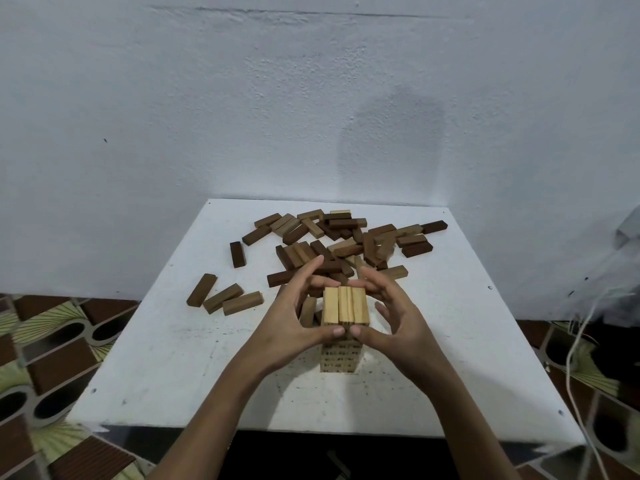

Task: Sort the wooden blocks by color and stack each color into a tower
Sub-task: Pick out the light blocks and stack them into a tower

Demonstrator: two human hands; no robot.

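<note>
Both hands — left hand (294, 306) and right hand (391, 306) — pinch the top of the light tower (343, 327) on the white table (156, 358); three blocks (345, 304) top it, dark pile (332, 244) behind

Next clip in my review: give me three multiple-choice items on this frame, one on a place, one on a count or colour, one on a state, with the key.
1. Where is the light tower relative to the loose pile?
A. Nearer the person
B. Behind it, by the wall
C. On the floor

2. How many blocks make up the tower's top layer?
A. One
B. Three
C. Six

3. What are the hands doing?
A. Both rest flat on the table
B. Left hand and right hand flank the top layer, thumbs at its near end
C. One hand lifts a dark block

Key: 1 A, the pile lies beyond the tower; 2 B, three pale blocks lie side by side; 3 B, the fingers curve round both sides.
</note>
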